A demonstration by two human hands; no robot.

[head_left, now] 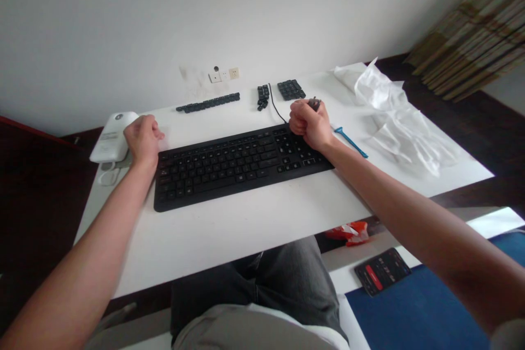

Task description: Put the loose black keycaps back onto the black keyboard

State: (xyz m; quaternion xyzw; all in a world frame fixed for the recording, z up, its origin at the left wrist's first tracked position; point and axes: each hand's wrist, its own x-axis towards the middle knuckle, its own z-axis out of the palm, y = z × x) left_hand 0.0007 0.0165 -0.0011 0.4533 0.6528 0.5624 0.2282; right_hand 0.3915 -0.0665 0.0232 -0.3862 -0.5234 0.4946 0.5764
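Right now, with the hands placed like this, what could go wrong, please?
The cable passes between groups of loose keys; a tug might scatter them. The left hand is close to the white device and could bump it off the table. The right hand may knock the blue tool.

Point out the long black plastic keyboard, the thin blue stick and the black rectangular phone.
Keyboard (229, 165), head view: among the middle keys.
Blue stick (352, 143), head view: its shaft.
Phone (383, 271), head view: its screen.
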